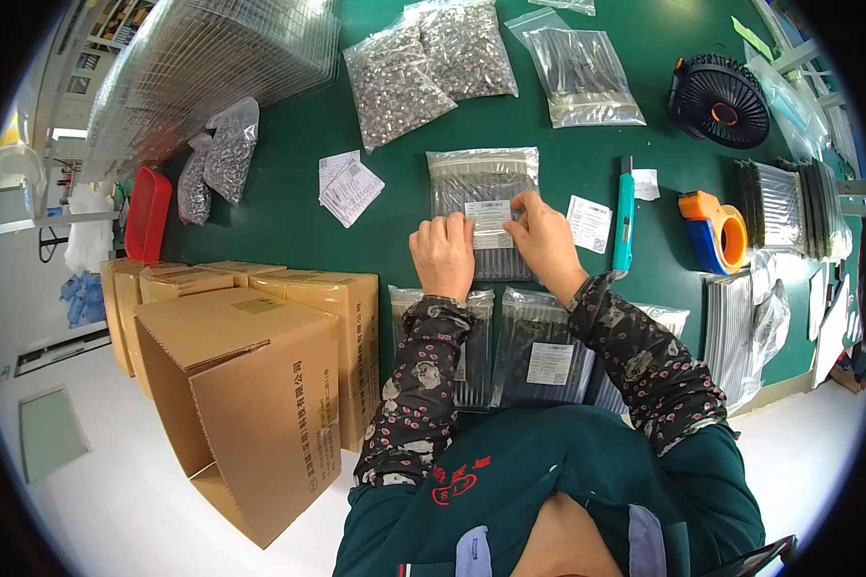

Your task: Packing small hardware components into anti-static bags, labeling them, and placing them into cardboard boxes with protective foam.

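Observation:
A clear zip bag of dark thin rods (481, 178) lies flat on the green table in front of me. A white printed label (491, 213) lies on its middle. My left hand (443, 255) rests at the bag's left side, fingers curled and closed at the label's left edge. My right hand (546, 240) pinches the label's right edge between thumb and fingers. The fingertips partly hide both edges. Nearer to me lie more labelled bags, among them a bag of rods (515, 332) between my forearms; my sleeves partly cover this row.
Around the bag are loose labels (351, 188), a teal utility knife (624, 221), an orange-blue tape dispenser (712, 231) and a black fan (722, 101). Bags of small metal parts (399, 87) lie at the back. Cardboard boxes (260, 404) and a red bin (147, 213) stand left.

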The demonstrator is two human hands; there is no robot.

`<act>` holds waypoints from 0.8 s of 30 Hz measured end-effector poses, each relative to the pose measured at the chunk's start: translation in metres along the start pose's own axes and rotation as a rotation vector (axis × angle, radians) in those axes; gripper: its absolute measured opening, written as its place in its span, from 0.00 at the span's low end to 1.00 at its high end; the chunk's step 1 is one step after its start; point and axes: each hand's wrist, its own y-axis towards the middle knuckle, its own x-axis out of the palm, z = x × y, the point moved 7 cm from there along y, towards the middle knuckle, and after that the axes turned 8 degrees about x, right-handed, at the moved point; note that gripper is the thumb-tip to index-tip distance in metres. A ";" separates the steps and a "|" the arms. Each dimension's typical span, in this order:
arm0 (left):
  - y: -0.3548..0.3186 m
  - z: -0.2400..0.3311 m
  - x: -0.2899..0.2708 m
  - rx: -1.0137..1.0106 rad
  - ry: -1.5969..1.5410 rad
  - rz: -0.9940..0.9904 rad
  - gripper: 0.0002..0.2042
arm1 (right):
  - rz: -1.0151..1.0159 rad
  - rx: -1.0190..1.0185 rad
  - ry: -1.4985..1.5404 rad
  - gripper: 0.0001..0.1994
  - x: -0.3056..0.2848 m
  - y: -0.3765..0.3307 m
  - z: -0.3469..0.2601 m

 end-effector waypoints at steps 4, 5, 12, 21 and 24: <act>0.000 0.002 0.003 0.006 0.078 -0.065 0.06 | 0.141 -0.110 -0.039 0.12 0.000 -0.004 -0.001; 0.000 0.002 0.004 0.005 0.077 -0.065 0.06 | 0.161 -0.129 -0.054 0.12 0.000 -0.004 -0.001; 0.000 -0.004 0.002 -0.084 0.043 -0.089 0.10 | 0.169 -0.113 -0.101 0.13 -0.001 -0.005 -0.003; -0.012 -0.037 0.011 -0.539 -0.194 -0.183 0.26 | 0.138 -0.037 -0.270 0.16 -0.006 -0.004 -0.005; -0.017 -0.047 0.013 -0.669 -0.265 -0.254 0.27 | 0.058 0.081 -0.348 0.16 -0.019 -0.002 0.001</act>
